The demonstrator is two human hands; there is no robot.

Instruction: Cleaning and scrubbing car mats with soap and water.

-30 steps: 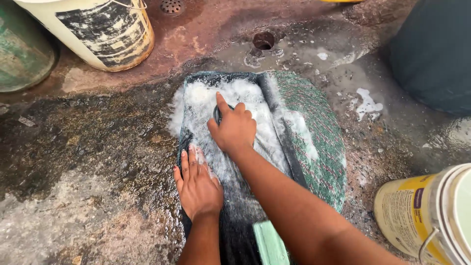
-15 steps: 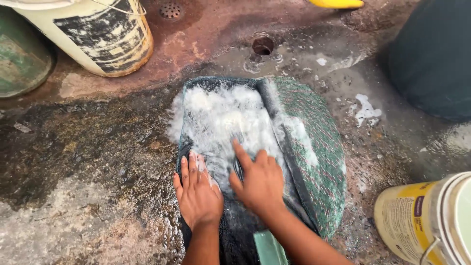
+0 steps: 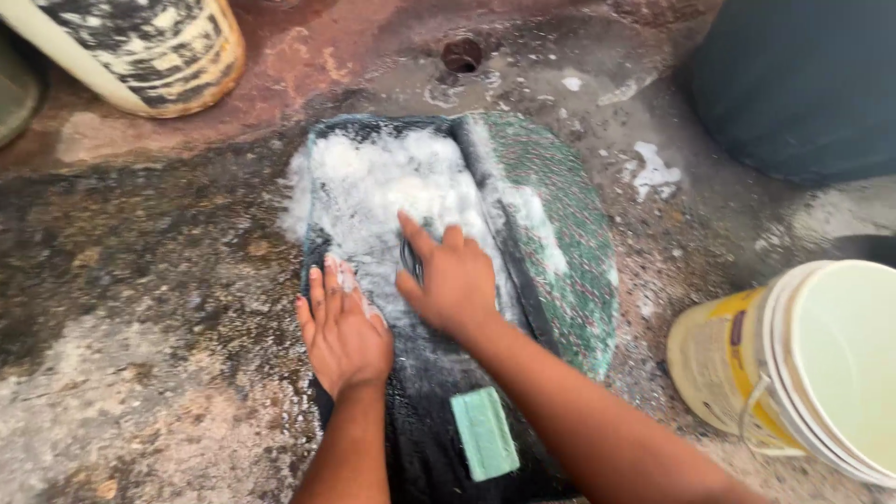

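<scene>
My left hand (image 3: 343, 329) lies flat, fingers spread, palm down on the dark soaked cloth (image 3: 429, 411), pressing its left edge at about 8 o'clock from the foam patch. My right hand (image 3: 451, 277) is curled over a small dark scrubbing brush (image 3: 411, 259), gripping it, index finger stretched toward 11 o'clock; only a sliver of the brush shows under the fingers. Brush sits on the cloth at the lower edge of the white soap foam (image 3: 387, 187), which covers the cloth's upper half. Cloth lies spread on the wet stained concrete floor (image 3: 140, 280), centre of view. A green woven oval mat (image 3: 551, 224) lies under it, sticking out at 3 o'clock. Pale green rectangular soap bar (image 3: 484, 433) rests on the cloth at 6 o'clock, just beside my right forearm. White and yellow plastic bucket (image 3: 775, 364) at 4 o'clock, well apart. Paint-smeared cream bucket (image 3: 149, 47) at 11 o'clock. Dark grey-blue drum (image 3: 803, 84) at 2 o'clock. Round floor drain hole (image 3: 461, 54) at 12 o'clock, near the mat's top.
</scene>
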